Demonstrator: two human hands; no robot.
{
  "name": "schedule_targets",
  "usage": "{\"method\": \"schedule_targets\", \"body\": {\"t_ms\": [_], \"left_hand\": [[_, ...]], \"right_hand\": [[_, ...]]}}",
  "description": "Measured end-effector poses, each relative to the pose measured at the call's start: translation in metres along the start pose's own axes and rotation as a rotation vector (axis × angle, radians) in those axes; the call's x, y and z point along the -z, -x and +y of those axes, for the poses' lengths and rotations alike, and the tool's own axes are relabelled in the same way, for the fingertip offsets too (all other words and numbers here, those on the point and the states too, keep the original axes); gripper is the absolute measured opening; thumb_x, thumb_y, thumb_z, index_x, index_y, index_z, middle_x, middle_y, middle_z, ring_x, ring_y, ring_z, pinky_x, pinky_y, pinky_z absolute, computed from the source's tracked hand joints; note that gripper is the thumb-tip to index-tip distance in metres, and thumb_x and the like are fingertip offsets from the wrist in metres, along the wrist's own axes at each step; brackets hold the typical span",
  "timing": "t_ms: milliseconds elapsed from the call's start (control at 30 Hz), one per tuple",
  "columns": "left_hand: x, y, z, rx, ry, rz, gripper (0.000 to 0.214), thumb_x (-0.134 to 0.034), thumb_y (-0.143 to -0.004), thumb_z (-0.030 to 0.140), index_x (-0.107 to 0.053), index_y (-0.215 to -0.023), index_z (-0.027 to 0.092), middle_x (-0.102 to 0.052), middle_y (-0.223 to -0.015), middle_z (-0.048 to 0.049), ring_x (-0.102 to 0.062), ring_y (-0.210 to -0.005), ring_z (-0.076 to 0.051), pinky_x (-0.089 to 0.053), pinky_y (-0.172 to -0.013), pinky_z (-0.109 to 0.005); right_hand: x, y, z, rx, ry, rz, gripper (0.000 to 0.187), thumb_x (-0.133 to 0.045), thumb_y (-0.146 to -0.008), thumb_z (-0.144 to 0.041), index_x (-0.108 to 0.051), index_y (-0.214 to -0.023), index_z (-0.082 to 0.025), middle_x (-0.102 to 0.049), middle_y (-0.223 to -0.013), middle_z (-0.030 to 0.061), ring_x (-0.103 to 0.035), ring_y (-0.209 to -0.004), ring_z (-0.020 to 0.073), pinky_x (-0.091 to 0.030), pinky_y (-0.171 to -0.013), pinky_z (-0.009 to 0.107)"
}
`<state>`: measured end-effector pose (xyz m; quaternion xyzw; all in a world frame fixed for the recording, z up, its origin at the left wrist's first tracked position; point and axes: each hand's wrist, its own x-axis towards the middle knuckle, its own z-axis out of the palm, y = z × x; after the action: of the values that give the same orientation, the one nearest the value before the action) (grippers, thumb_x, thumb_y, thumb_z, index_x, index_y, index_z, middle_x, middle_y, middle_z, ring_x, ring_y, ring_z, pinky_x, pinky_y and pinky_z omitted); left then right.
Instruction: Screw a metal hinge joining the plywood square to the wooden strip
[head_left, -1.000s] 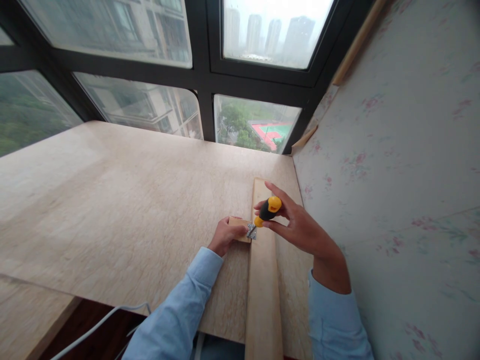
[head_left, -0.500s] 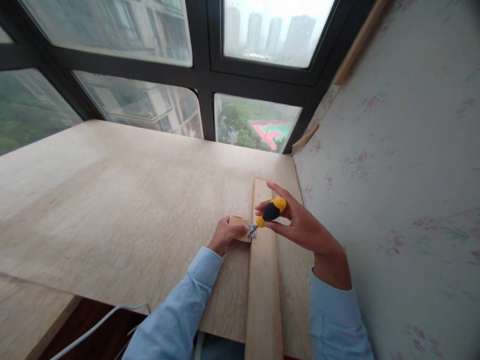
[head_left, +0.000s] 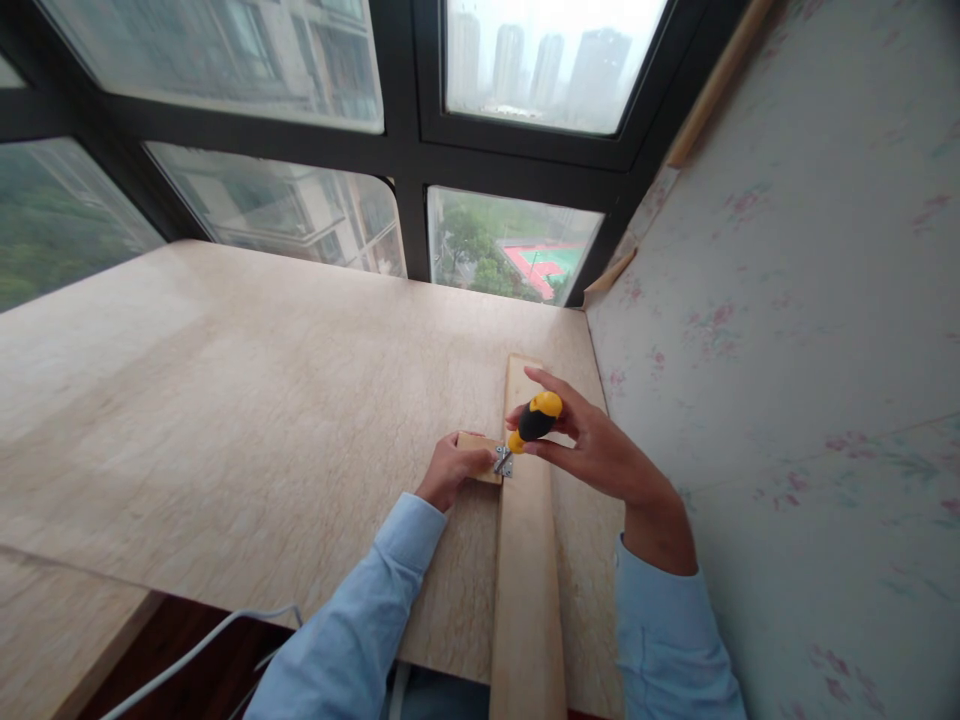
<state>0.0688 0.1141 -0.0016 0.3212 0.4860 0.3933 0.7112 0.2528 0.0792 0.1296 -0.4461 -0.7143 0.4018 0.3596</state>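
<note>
My right hand (head_left: 592, 440) is closed round the yellow and black handle of a screwdriver (head_left: 538, 417), the index finger lifted off it. The screwdriver leans up to the right, its tip down on a small metal hinge (head_left: 503, 460). That hinge spans the joint between a short wood block (head_left: 478, 457) and a long wooden board (head_left: 529, 570). With my left hand (head_left: 454, 467) I grip the block, the thumb on top near the hinge and the fingers partly hidden behind. Whether a screw sits under the tip is too small to tell.
The board lies lengthwise on a beige marble-patterned surface (head_left: 225, 400) and runs past its near edge. A flower-papered wall (head_left: 810, 350) rises close on the right. Dark-framed windows (head_left: 409, 150) stand behind. A white cable (head_left: 202, 640) hangs at the lower left.
My right hand and the screwdriver handle have shifted slightly left, and the screwdriver stands a little steeper. My left hand, the block and the board have stayed put.
</note>
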Motion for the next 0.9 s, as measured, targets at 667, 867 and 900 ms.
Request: {"method": "schedule_targets", "body": {"t_ms": [667,867,900], "left_hand": [[0.000,0.001,0.003,0.035,0.018,-0.033,0.040,-0.084,-0.047,0.017,-0.063,-0.080,0.015,-0.068,-0.070,0.0007,-0.062,-0.062,-0.014,-0.049,-0.059,-0.025],[0.000,0.002,0.004,0.031,0.013,-0.018,0.040,-0.084,-0.047,0.016,-0.063,-0.081,0.014,-0.068,-0.069,-0.0008,-0.061,-0.060,-0.014,-0.049,-0.058,-0.025],[-0.001,0.002,0.004,0.037,0.012,-0.010,0.041,-0.084,-0.047,0.016,-0.063,-0.081,0.014,-0.068,-0.070,-0.0011,-0.062,-0.061,-0.015,-0.049,-0.058,-0.026]], "right_hand": [[-0.009,-0.012,0.002,-0.096,0.276,0.227,0.076,-0.083,-0.068,-0.041,-0.048,-0.134,-0.025,-0.066,-0.086,0.0014,-0.066,-0.073,0.0212,-0.057,-0.075,0.041],[-0.007,-0.013,0.008,0.013,0.085,0.181,0.061,-0.080,-0.071,-0.042,-0.053,-0.123,-0.025,-0.063,-0.115,0.0076,-0.064,-0.102,0.0236,-0.054,-0.090,0.040],[-0.005,-0.011,0.008,0.038,0.014,0.126,0.058,-0.078,-0.074,-0.039,-0.052,-0.124,-0.026,-0.061,-0.122,0.0083,-0.061,-0.111,0.0242,-0.052,-0.096,0.041]]}}
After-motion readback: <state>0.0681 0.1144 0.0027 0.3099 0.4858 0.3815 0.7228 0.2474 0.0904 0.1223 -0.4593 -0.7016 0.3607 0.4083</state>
